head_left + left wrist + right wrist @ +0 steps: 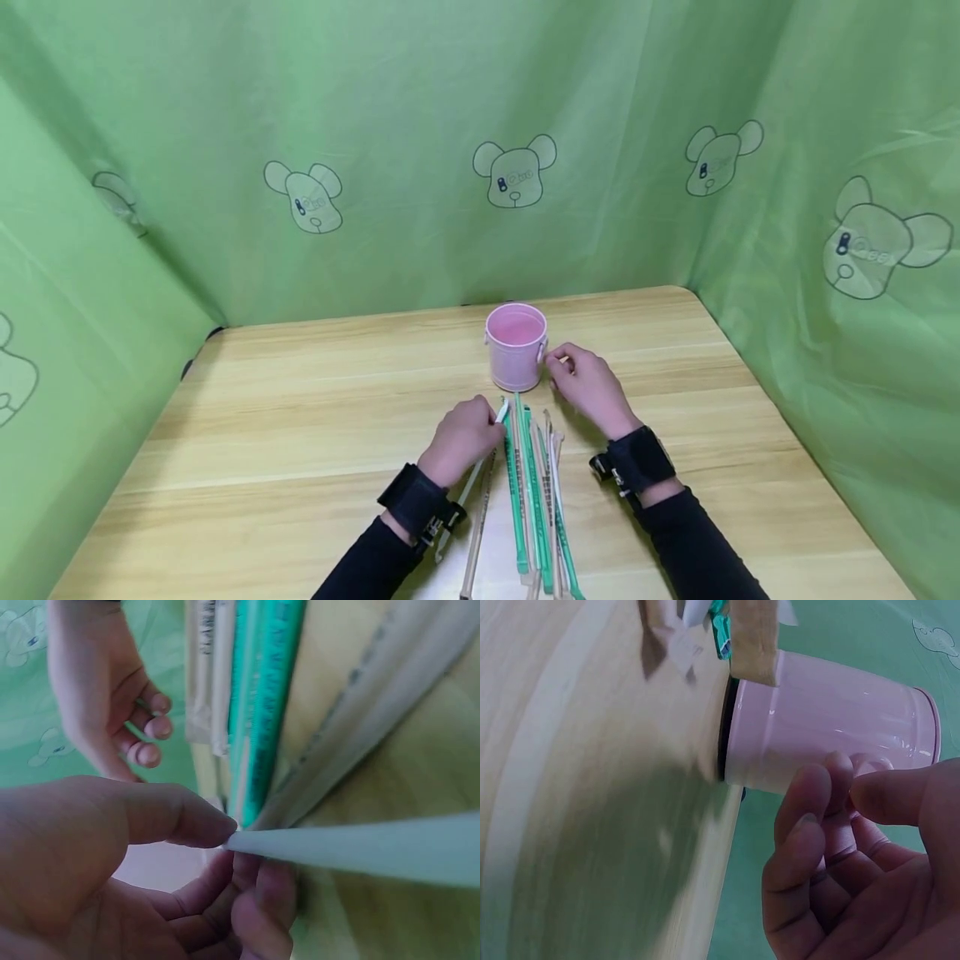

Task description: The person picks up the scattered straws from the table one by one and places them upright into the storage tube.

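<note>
My left hand (465, 437) pinches one end of a slim white wrapped straw (367, 849) between thumb and fingers; the straw slants back toward me. Right beside that hand lies a loose bundle of long wrapped straws, some green (516, 492), others beige (477, 542) with dark print. Beyond their far ends a small pink bucket (516, 368) stands upright, with side lugs and nothing visible inside. My right hand (592, 392) is at the bucket's right side, its loosely curled fingertips (810, 787) close to the lug and no straw in them.
The pale wooden table (300, 400) spreads out around the straws and bucket. Green cloth (405, 167) printed with bear heads hangs behind the table and along both sides. Dark camera bands (640, 458) circle both wrists.
</note>
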Available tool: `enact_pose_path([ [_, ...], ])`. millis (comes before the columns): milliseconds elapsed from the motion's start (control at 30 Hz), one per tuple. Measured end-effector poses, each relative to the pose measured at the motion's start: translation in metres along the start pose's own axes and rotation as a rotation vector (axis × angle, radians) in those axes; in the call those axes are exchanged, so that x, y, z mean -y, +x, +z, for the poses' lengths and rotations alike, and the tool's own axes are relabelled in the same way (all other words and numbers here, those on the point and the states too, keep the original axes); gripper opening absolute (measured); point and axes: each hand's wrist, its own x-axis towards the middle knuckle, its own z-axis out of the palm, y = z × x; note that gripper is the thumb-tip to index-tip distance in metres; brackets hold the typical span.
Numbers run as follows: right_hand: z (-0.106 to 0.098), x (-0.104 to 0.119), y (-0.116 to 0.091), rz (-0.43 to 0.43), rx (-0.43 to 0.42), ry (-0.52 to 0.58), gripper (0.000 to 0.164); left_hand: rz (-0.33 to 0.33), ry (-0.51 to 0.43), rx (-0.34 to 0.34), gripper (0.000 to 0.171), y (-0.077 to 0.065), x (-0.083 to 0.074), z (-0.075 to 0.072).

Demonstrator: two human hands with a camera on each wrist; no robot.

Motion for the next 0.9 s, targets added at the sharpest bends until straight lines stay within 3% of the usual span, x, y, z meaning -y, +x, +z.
enact_pose_path([
  [100, 0.0, -0.001, 0.0, -0.008, -0.007, -0.002, 0.033, -0.006, -0.066, 0.006, 0.026, -0.004, -0.009, -0.012],
  [267, -0.001, -0.003, 0.0, -0.018, -0.013, -0.014, 0.031, 0.036, -0.127, -0.017, 0.004, -0.006, -0.018, -0.032],
  [433, -0.002, -0.004, 0.0, -0.018, -0.007, -0.015, 0.031, 0.069, -0.167, -0.027, 0.027, -0.005, -0.024, -0.051],
  [567, -0.002, -0.004, 0.0, -0.008, -0.005, -0.018, 0.03, 0.097, -0.197, -0.047, 0.034, -0.006, -0.029, -0.066],
  [733, -0.002, -0.004, 0.001, -0.001, 0.018, -0.007, 0.031, 0.167, -0.258, -0.15, 0.031, -0.008, -0.039, -0.084],
  [900, -0.001, -0.006, 0.001, 0.004, 0.052, 0.014, 0.031, 0.297, -0.368, -0.286, 0.025, -0.008, -0.051, -0.099],
])
